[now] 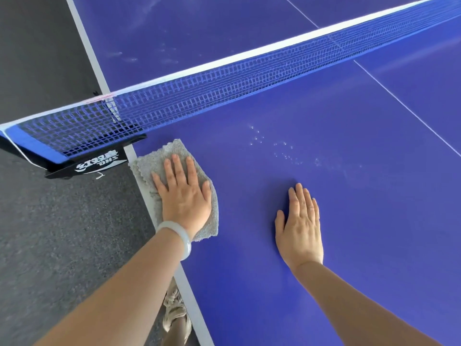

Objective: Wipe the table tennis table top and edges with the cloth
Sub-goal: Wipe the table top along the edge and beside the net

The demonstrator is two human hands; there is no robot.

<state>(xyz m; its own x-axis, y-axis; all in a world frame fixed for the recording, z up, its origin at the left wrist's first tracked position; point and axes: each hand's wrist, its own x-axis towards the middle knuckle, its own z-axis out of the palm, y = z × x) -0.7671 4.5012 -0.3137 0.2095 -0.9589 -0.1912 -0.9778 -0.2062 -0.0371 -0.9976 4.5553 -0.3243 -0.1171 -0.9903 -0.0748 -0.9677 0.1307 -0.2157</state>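
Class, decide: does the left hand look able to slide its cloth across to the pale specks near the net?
Probably yes. The left hand presses the cloth; only bare table top lies between it and the specks; the right hand rests off that path.

**What the view withholds**

The middle of the grey terry cloth lies hidden under the flat left hand, and only its borders show. The right hand covers its own patch of the blue table tennis table, which runs past the top, right and bottom edges. Both forearms leave at the bottom. The blue mesh net exits upper right, and its black clamp bracket is cut at the left. A beige laced shoe shows only in part, covered by arm and table edge. Pale specks on the top are too small to identify.
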